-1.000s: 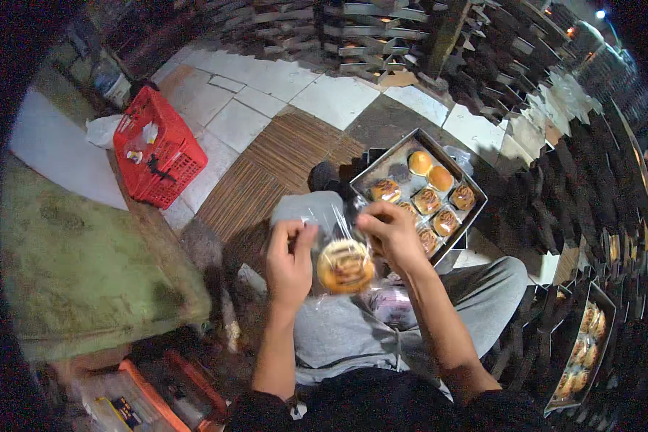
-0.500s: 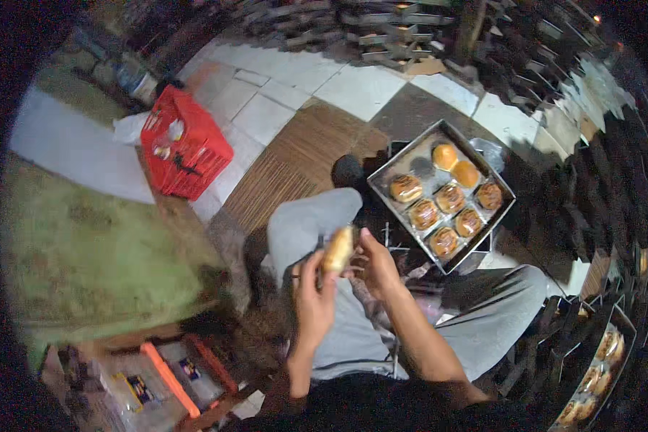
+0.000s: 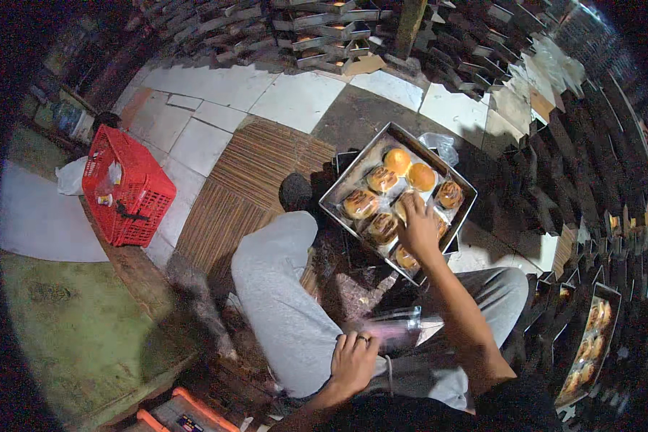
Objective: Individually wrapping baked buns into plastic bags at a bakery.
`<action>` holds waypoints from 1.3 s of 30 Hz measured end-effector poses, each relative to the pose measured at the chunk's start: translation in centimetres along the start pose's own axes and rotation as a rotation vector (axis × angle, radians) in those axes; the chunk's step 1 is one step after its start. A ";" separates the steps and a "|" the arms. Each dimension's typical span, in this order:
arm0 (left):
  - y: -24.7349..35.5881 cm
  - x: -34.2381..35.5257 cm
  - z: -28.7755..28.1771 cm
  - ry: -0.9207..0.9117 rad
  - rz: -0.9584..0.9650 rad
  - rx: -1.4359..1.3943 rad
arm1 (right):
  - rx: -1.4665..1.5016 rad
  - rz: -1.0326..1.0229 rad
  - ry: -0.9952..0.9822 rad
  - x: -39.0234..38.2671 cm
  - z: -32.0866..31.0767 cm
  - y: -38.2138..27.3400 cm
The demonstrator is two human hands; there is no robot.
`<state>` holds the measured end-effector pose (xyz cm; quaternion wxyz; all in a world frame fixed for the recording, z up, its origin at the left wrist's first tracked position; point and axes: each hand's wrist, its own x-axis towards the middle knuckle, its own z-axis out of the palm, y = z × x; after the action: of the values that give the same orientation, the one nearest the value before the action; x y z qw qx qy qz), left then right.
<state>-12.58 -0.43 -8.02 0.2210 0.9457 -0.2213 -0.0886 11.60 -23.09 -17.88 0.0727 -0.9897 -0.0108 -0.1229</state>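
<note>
My right hand (image 3: 417,227) reaches into a square metal tray (image 3: 351,155), its fingers bent round the top of a bun in the middle. Glossy plain buns (image 3: 398,160) sit at the back of the tray, among several brown-swirled buns (image 3: 361,203) that look wrapped in clear plastic. My left hand (image 3: 354,360) lies low on my lap, fingers loosely apart, beside a clear, pinkish plastic bag (image 3: 394,326). My crossed grey-clad legs surround the bag.
A red basket (image 3: 128,194) stands at left beside a green platform (image 3: 75,324). Another tray of buns (image 3: 590,338) is at lower right. Stacked dark trays (image 3: 590,180) line the back and right. An orange-edged container (image 3: 187,410) is at lower left.
The wrapped bun that both hands held has left my lap. My right hand has moved up into the tray, while my left has dropped down beside the bag.
</note>
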 end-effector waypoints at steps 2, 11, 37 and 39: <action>-0.2 -0.4 -0.4 0.066 0.049 -0.045 | 0.392 0.048 -0.250 -4.5 -8.0 -2.0; -0.5 -3.6 -1.0 -0.190 0.003 -0.289 | 0.688 -0.328 -0.542 -24.2 -16.3 -6.3; 0.0 11.6 -14.1 0.067 0.447 0.179 | 0.726 -0.391 -0.315 -10.3 -20.2 -6.7; 0.1 12.2 -14.4 0.054 0.404 0.147 | 0.527 -0.423 -0.316 -8.1 -19.2 -6.6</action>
<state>2.03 -0.59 3.94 0.1704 0.8978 -0.4061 -0.0008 -1.16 -19.39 -0.49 0.2956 -0.9196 -0.2576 0.0259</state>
